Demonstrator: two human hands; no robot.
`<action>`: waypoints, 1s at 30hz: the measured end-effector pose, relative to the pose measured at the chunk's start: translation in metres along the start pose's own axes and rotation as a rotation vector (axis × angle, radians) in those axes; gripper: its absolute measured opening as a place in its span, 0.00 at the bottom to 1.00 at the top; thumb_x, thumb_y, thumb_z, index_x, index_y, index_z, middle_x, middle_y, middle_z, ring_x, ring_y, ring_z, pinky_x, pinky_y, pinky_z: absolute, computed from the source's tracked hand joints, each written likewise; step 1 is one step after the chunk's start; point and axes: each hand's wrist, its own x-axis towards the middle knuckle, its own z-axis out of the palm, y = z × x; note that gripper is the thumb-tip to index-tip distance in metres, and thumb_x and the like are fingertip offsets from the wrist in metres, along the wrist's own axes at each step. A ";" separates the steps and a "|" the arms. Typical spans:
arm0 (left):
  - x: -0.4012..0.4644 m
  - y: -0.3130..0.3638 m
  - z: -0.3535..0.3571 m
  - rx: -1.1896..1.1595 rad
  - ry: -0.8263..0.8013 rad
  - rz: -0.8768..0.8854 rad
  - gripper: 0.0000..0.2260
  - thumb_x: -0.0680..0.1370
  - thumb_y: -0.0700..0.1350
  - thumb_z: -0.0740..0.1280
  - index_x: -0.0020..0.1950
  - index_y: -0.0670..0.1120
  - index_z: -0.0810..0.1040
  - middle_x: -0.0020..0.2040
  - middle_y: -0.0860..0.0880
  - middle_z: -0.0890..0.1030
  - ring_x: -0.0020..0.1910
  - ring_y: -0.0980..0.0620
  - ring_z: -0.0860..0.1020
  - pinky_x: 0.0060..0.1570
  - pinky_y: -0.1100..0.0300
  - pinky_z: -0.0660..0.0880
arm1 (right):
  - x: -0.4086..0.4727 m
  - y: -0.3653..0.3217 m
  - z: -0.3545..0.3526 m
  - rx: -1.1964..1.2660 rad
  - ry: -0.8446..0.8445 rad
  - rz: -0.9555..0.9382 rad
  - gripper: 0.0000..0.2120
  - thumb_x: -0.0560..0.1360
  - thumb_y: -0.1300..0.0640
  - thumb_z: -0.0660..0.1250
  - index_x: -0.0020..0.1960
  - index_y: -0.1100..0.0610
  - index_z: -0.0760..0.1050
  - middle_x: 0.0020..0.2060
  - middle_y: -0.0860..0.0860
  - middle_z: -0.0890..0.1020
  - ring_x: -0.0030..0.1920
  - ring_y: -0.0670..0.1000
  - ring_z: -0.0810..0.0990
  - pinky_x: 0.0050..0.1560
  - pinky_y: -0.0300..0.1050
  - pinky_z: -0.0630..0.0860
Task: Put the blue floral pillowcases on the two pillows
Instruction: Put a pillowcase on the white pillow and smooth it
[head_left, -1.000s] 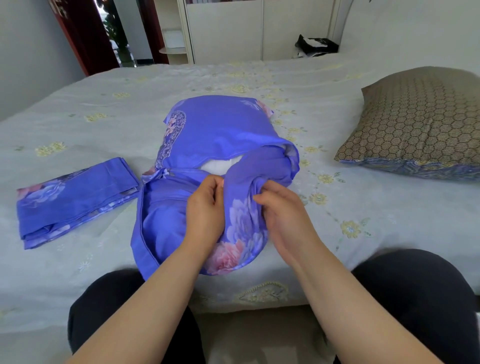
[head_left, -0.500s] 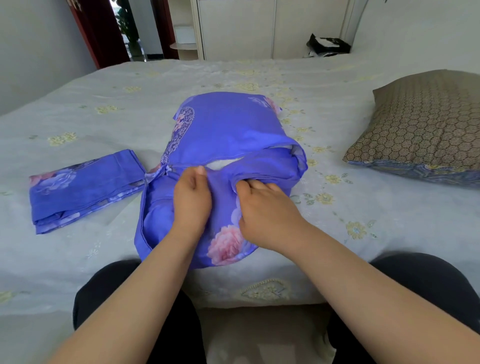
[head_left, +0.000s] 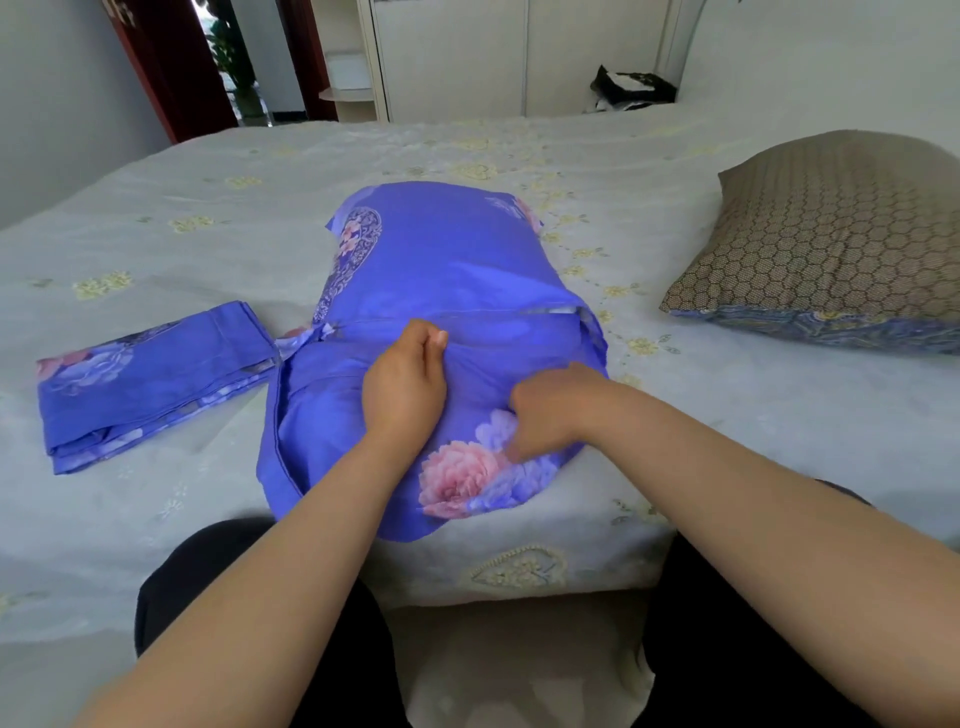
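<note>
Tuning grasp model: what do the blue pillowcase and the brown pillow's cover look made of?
Blue pillowcase: thin woven cloth, probably cotton or polyester, slight sheen; it creases softly under the left hand. Brown pillow: matte textured fabric with a honeycomb pattern, looks stiffer; fibre unclear.

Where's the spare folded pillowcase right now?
The folded blue floral pillowcase lies flat on the bed, at the left of the head view, just left of the pillow being covered.

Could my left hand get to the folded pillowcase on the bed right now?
Probably yes. The folded pillowcase lies in the open on the bed, with nothing on it and nothing between it and your left hand. That hand is gripping the cover on the pillow, so it must let go first.
</note>
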 end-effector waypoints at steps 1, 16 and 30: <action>-0.006 0.002 0.007 0.041 -0.035 0.061 0.10 0.81 0.47 0.57 0.48 0.43 0.74 0.40 0.41 0.81 0.41 0.37 0.78 0.35 0.51 0.68 | -0.008 0.009 0.015 0.030 -0.040 0.019 0.16 0.70 0.41 0.64 0.35 0.53 0.67 0.33 0.46 0.71 0.42 0.54 0.73 0.44 0.45 0.66; -0.019 0.009 0.011 0.060 -0.070 0.133 0.06 0.81 0.45 0.58 0.47 0.44 0.72 0.43 0.44 0.78 0.44 0.41 0.75 0.35 0.55 0.62 | -0.082 0.046 0.088 0.943 0.304 0.146 0.21 0.68 0.47 0.74 0.32 0.53 0.62 0.28 0.45 0.65 0.29 0.45 0.62 0.31 0.36 0.59; -0.046 0.046 0.010 0.148 0.032 0.613 0.07 0.78 0.44 0.64 0.49 0.43 0.79 0.51 0.48 0.80 0.49 0.45 0.75 0.59 0.52 0.68 | -0.088 0.049 0.102 1.344 0.399 0.537 0.18 0.78 0.41 0.57 0.53 0.56 0.73 0.45 0.52 0.79 0.46 0.55 0.80 0.50 0.54 0.79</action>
